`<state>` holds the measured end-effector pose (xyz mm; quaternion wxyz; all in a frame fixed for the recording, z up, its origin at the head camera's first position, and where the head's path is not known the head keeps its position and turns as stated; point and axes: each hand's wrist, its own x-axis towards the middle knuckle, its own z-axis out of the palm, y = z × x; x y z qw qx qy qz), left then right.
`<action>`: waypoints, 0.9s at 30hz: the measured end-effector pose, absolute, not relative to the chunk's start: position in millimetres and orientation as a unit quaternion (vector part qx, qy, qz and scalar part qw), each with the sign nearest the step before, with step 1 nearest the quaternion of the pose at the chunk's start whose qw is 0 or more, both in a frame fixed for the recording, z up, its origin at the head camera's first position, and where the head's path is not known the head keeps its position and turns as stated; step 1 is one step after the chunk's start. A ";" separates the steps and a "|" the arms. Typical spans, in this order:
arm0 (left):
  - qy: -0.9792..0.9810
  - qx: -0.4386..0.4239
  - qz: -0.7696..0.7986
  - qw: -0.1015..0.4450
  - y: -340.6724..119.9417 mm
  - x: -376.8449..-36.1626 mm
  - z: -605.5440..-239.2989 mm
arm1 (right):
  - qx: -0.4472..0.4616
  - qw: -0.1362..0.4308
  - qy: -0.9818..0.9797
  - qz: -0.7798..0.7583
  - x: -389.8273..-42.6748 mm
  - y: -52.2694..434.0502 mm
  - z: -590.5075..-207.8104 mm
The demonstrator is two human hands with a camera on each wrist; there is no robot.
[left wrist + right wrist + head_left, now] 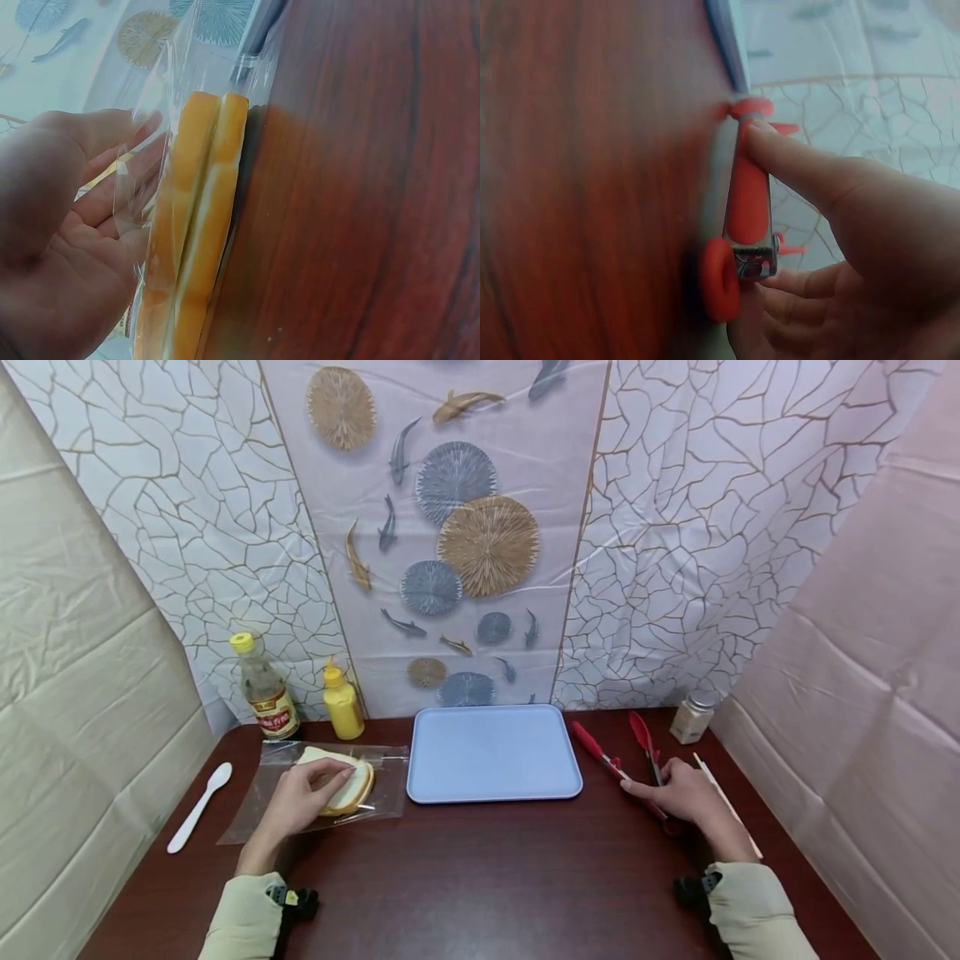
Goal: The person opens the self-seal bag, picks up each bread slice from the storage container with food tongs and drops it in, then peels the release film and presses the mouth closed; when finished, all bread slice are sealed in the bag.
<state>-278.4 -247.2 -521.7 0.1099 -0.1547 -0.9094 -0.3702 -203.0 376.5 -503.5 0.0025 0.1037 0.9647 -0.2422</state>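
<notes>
A clear plastic bag [247,806] with two bread slices [352,789] lies on the dark wooden table, left of a light blue tray [491,752]. My left hand [303,793] rests on top of the bag, fingers laid over the bread. In the left wrist view the slices [199,225] stand edge-on beside my palm [67,225], with plastic film between them. Red tongs [600,752] lie right of the tray. My right hand [675,792] grips their handle end. In the right wrist view my index finger lies along the tongs [748,187] and the other fingers curl under them.
A white plastic spoon [198,806] lies at the far left. A brown sauce bottle [266,689] and a yellow squeeze bottle [342,702] stand at the back left. A small jar [692,716] stands at the back right, a thin white stick [723,797] beside my right hand.
</notes>
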 end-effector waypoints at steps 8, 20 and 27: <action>-0.914 -0.153 -0.363 0.097 -251.2 -276.9 -520.1 | 0.115 0.020 0.970 -0.215 -203.8 373.0 -504.4; -0.915 -0.172 -0.351 0.097 -239.7 -278.0 -512.5 | 0.118 -0.166 0.944 -0.260 -221.0 316.5 -484.6; -0.906 -0.178 -0.354 0.150 -209.8 -296.3 -508.6 | -0.023 -0.198 0.926 -0.321 -248.0 234.5 -485.7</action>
